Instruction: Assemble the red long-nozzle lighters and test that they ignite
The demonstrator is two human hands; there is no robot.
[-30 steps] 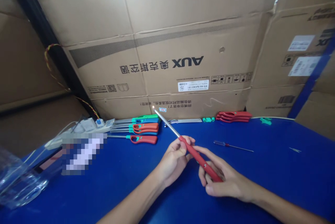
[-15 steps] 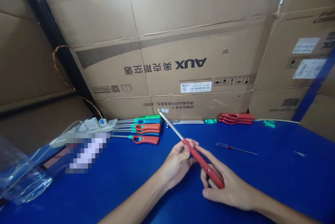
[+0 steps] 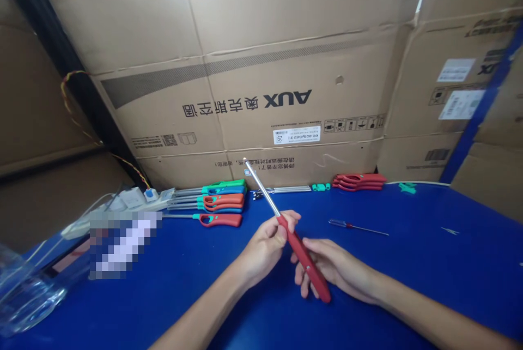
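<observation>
My left hand (image 3: pixel 267 238) pinches a red lighter (image 3: pixel 304 260) where its handle meets the metal tube, which points up and to the left. Around the lower handle curl the fingers of my right hand (image 3: pixel 333 268), with the palm to its right and some fingertips showing on its left side. The lighter is above the blue table (image 3: pixel 183 295), its tube tip in front of the cardboard.
Finished-looking lighters (image 3: pixel 223 203) lie in a stack at the back left. Metal tubes (image 3: pixel 292 189), green parts (image 3: pixel 321 187) and red handle shells (image 3: pixel 359 181) line the cardboard wall (image 3: pixel 245 77). A screwdriver (image 3: pixel 347 224) lies right of centre; a power strip (image 3: pixel 77 224) is left.
The view has shifted a little. My right hand has changed its hold on the lower handle, its fingers now showing on the left side. My left hand keeps its grip.
</observation>
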